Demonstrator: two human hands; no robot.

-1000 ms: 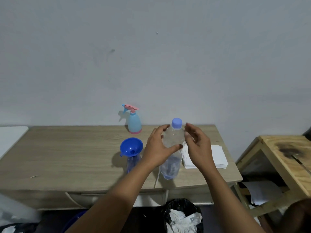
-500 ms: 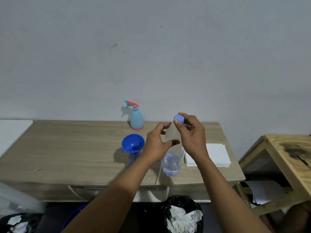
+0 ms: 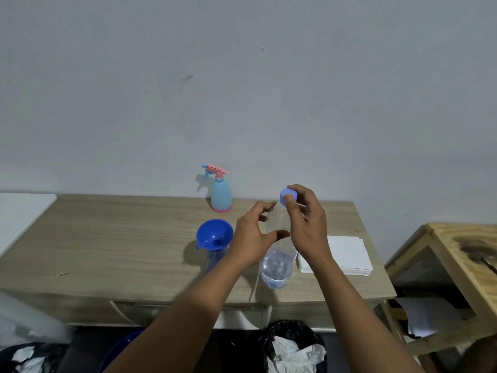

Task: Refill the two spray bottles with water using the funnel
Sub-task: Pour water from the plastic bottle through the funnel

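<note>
Held water bottle [image 3: 277, 262] round middle with left hand [image 3: 252, 238], pinched its blue cap [image 3: 285, 196] with right hand [image 3: 306, 227]. Spotted funnel [image 3: 214, 234] stuck in clear spray bottle [image 3: 215, 258] just left of water bottle, pink-topped spray bottle [image 3: 221, 192] further back-left, on worktop [image 3: 121, 238].

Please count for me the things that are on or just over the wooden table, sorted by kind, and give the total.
Spray bottles: 2, a light blue one and a clear one under the funnel.
Funnel: 1.
Water bottle: 1, left hand gripping it, right hand pinching its cap.
Stack of white paper: 1.
Total: 5.
</note>
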